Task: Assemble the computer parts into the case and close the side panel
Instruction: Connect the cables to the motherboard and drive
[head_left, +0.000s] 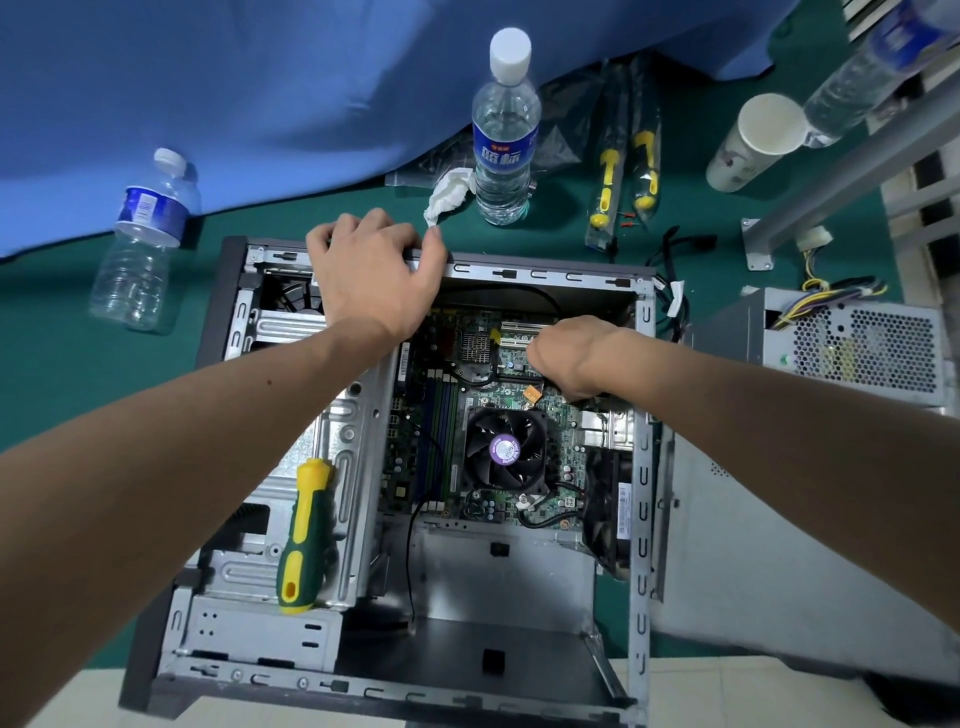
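The open computer case (643, 467) lies on its side on the green table. Inside it sits the motherboard (441, 415) with a black CPU fan (505, 449). My left hand (374, 270) grips the case's far top rail, fingers curled over its edge. My right hand (571, 358) reaches down into the case over the expansion slots, fingers curled onto something small that I cannot make out. A yellow-and-green screwdriver (304, 535) lies on the drive cage at the left. The power supply (852, 343) stands outside the case at the right, and the grey side panel (753, 561) lies beside the case.
Two water bottles (505, 130) (140, 239) stand or lie beyond the case, with a crumpled tissue (449, 195), packaged screwdrivers (623, 171), a paper cup (753, 140) and a blue cloth (208, 93). A metal stand leg (841, 171) crosses the upper right.
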